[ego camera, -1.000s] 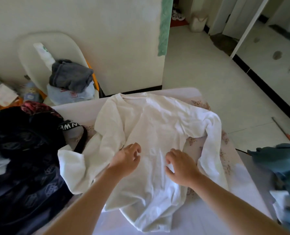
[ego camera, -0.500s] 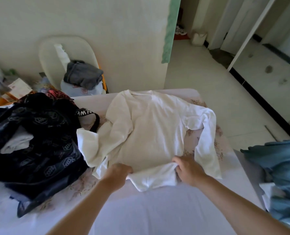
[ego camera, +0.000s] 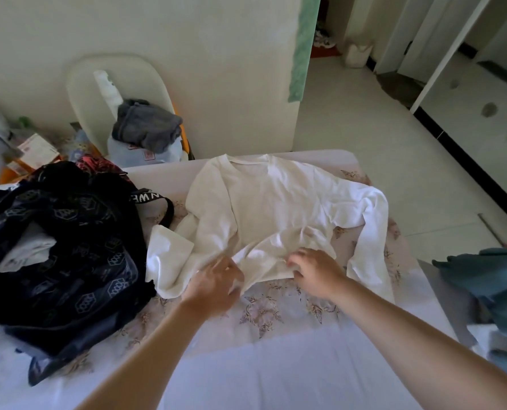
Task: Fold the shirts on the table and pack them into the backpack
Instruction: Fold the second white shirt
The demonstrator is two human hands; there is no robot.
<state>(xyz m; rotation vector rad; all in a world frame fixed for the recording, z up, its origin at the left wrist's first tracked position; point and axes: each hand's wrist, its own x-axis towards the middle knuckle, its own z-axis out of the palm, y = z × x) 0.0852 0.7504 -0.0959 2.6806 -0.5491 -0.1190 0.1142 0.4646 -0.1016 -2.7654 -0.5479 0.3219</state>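
A home: clothes-heaped chair [ego camera: 119, 93], tiled floor [ego camera: 379, 137], doorway shoes [ego camera: 323, 39].

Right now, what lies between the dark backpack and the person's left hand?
One sleeve of the white shirt lies crumpled on the tablecloth between backpack and left hand, as the head view shows.

A white long-sleeved shirt [ego camera: 276, 202] lay spread on the table [ego camera: 276, 312], neckline at the far edge, hem folded up over its body. Just left sat a dark patterned backpack [ego camera: 77, 261], open.
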